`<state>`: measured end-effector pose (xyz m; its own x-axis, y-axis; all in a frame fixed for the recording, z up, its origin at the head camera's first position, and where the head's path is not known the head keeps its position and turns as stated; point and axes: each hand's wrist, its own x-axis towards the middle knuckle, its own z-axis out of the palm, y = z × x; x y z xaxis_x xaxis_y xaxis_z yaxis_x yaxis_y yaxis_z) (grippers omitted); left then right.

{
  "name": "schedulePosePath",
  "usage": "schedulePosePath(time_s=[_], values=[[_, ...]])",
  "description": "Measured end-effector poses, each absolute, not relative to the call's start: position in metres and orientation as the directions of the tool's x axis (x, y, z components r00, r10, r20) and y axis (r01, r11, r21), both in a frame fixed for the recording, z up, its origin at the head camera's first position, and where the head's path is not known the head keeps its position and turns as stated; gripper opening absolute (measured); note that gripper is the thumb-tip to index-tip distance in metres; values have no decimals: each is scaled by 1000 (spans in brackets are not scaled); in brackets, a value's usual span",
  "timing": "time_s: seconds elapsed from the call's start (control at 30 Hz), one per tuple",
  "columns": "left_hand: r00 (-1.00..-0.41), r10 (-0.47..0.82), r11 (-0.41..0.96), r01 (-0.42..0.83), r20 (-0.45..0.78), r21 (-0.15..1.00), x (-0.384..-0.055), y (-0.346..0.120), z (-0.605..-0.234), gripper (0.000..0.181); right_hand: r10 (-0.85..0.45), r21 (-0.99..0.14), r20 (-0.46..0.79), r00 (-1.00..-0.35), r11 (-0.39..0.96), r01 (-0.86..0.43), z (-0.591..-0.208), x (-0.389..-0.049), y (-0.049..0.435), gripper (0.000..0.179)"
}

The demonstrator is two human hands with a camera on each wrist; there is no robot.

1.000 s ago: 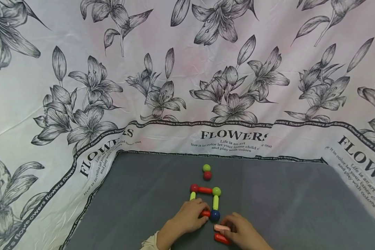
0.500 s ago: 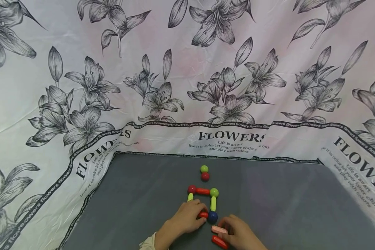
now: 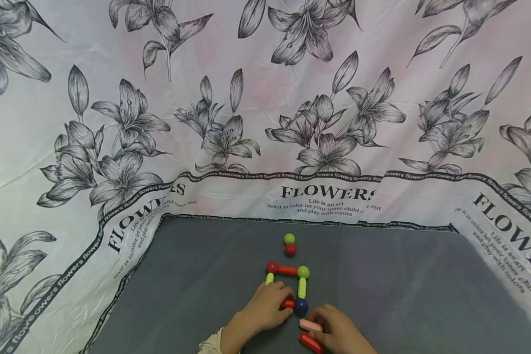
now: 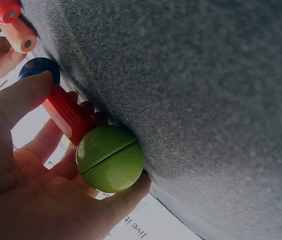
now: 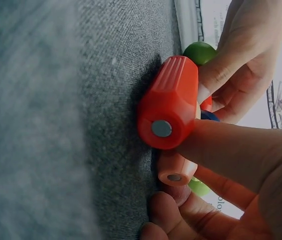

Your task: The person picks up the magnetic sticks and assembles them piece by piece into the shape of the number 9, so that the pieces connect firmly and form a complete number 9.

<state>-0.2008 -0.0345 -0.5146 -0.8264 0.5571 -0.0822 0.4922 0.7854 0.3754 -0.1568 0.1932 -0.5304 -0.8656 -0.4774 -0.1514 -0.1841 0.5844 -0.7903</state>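
In the head view, magnetic rods and balls form a square: a red ball [image 3: 272,268], a far red rod [image 3: 287,270], a green ball [image 3: 303,272], yellow-green rods [image 3: 302,288] at the sides and a blue ball [image 3: 301,307]. My left hand [image 3: 267,307] grips the near red rod [image 4: 70,114], thumb reaching the blue ball and fingers round the near-left green ball [image 4: 110,159], which the head view hides. Just right of the blue ball, my right hand [image 3: 336,332] pinches a pink rod [image 3: 309,325]. Its thumb lies between that and a loose red rod [image 5: 168,107].
Beyond the square, another green ball [image 3: 289,239] and a red ball [image 3: 290,250] sit together on the grey cloth [image 3: 402,285]. A white flower-printed curtain [image 3: 230,196] borders the surface at the back and sides.
The head view has shifted slightly. Both hands keep their holds, and the square and loose pieces stay essentially where they were.
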Motion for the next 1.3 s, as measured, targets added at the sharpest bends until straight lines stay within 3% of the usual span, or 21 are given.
schedulePosePath(time_s=[0.3, 0.8, 1.3], values=[[-827, 554, 791, 487, -95, 371, -202, -34, -517, 20, -441, -767, -208, -873, 628, -134, -528, -159, 192, 19], [-826, 555, 794, 493, -93, 356, -202, -34, -514, 20, -471, -776, -126, -873, 595, -209, -533, -157, 191, 22], [-826, 558, 789, 495, -86, 365, -201, -34, -513, 20, -453, -773, -129, -882, 603, -197, -531, -153, 190, 25]])
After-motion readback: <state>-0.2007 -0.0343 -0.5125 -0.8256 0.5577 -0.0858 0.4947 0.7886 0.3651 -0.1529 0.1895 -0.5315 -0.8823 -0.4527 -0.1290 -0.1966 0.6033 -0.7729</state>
